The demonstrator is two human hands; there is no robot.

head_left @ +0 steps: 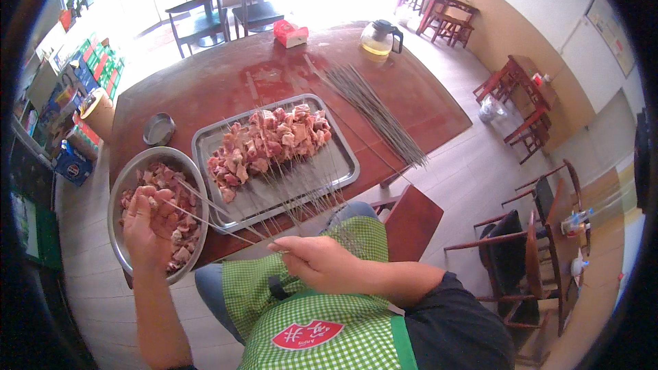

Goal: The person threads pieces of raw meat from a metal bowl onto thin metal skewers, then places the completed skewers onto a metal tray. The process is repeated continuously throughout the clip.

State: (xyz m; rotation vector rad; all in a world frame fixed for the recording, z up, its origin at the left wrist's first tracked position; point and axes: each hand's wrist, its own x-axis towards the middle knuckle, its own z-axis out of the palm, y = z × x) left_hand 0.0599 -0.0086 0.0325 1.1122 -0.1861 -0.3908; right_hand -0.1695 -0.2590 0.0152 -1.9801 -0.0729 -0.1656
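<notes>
My right hand is closed in a pinch on the near end of a thin metal skewer. The skewer points left to my left hand, raised over a metal bowl of raw meat chunks. My left fingers are bent around a small piece of meat at the skewer's tip, partly hidden by the fingers. Beside the bowl, a metal tray holds a heap of skewered meat, with the bare skewer ends toward me. A flat metal handle-like strip reaches out of the bowl.
A bundle of bare metal skewers lies right of the tray on the reddish-brown table. A small round metal dish sits behind the bowl. Farther back are a red tissue pack and a glass pot of yellow liquid. Chairs stand at right.
</notes>
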